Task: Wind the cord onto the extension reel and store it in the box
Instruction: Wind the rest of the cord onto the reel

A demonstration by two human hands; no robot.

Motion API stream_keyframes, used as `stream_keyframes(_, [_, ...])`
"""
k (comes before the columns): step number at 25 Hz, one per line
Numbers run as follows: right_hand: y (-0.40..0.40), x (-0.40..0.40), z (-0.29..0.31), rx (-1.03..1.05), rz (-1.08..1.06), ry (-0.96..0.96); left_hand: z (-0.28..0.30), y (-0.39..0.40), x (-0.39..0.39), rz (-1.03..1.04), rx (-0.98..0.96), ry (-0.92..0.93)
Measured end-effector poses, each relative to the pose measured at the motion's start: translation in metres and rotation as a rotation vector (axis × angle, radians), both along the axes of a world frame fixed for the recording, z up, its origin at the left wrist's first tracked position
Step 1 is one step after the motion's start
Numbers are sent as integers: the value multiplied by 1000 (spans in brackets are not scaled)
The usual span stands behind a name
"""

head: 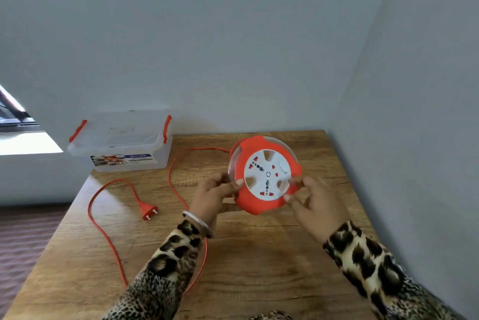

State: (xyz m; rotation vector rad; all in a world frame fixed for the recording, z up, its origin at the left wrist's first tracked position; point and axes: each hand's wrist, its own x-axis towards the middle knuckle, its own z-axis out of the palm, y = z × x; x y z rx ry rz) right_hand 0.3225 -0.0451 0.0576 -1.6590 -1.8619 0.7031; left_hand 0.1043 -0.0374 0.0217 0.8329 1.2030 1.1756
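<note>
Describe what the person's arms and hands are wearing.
Both arms wear long leopard-print sleeves, tan with dark brown and black spots, reaching to the wrists. The left hand has a thin pale bangle at its wrist. The right hand is bare, with no ring or band visible.

Wooden table point(259, 268) in grey wall point(233, 34) corner; window point(15, 115) left.

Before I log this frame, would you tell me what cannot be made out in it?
Head view only:
- Cord: one stretch runs under the left sleeve, so its full path is hidden.
- Reel: its back face is turned away; how much cord is wound on it cannot be told.
- Left hand and right hand: the fingers behind the reel are hidden.
- Box: label print too small to read.
</note>
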Motion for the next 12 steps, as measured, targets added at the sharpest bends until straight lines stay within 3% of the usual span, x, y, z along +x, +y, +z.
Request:
stream_keyframes(1, [0,4,0,251,148,-237,3,3,-7,-34,-12,34])
stream_keyframes(3, [8,4,2,484,471,-507,8,10,-18,-139,-32,99])
stream_keyframes(7, [27,5,12,437,833,-860,16,18,-29,-417,-92,267])
stream_keyframes(9, [25,1,11,437,845,-914,15,18,-29,-518,-98,313])
stream_keyframes(12, [24,-11,9,358,813,-983,11,18,-28,-514,-107,293])
